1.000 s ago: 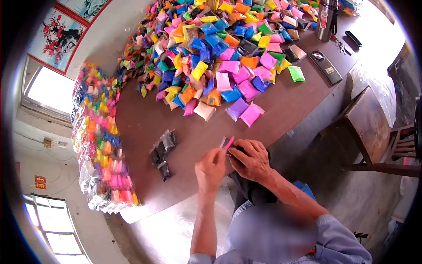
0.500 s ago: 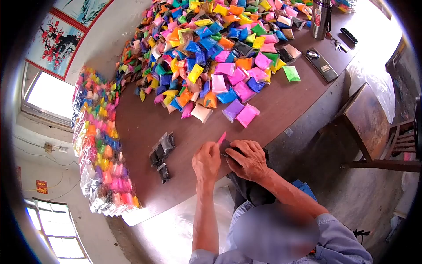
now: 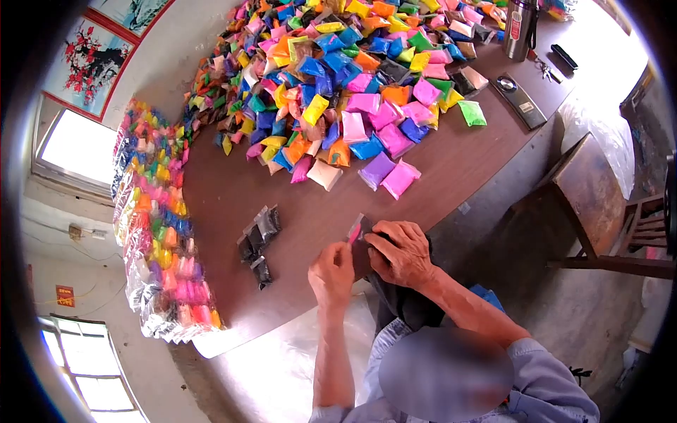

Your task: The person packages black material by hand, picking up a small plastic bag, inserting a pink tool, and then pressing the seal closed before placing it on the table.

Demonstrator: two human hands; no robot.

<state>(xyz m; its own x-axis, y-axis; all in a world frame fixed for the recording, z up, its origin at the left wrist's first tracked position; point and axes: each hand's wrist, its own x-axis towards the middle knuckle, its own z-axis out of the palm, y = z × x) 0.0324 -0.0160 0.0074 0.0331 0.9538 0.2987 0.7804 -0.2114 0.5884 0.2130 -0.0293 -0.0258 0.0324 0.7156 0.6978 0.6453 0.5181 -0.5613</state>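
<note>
My left fingers (image 3: 343, 249) pinch a small pink packet (image 3: 355, 232), likely light and floppy, best held by its edge; my right fingers (image 3: 379, 243) clench a dark thing (image 3: 367, 227).

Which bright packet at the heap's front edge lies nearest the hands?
The pink packet beside the purple one. It juts out furthest toward the right hand, closer than the cream packet to its left.

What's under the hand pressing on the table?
A small dark packet pokes out from under the right hand, by the pink stick in the left hand; its rest is hidden.
</note>
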